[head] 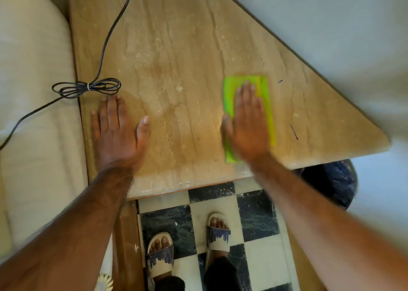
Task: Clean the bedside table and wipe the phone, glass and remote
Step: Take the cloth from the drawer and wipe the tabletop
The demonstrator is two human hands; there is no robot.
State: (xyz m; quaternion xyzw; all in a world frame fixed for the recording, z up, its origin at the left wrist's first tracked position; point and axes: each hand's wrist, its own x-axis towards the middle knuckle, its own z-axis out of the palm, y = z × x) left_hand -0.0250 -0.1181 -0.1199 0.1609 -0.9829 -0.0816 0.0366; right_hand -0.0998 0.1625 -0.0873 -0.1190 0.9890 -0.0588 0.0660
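The right grip [248,125] lies flat on a bright green cloth [229,92], palm down, fingers straight and close together, pressing the cloth onto the stone worktop [176,59] rather than clutching it. The cloth is folded into a strip whose long axis runs away from the person, in line with the fingers, with its near end close to the front edge. Green shows past the fingertips and along the hand's right side.

The left grip [119,134] is also released. It is spread flat on bare stone near the left front corner, thumb out, holding nothing, and I read it as a brace. It is well apart from the cloth, so the right hand is plainly the one doing the wiping. That hand and the cloth are blurred, which suggests a stroke in progress.

Most of the surface lies beyond and to the left of the cloth, pale and speckled (dust or wear, I cannot tell which). Two thin purple marks [294,132] sit to its right, towards the pointed corner. A tied black cable [88,87] rests just beyond the left fingertips and trails onto the bed [33,92], so a sweep that way would meet it. No phone, glass or remote is in view.
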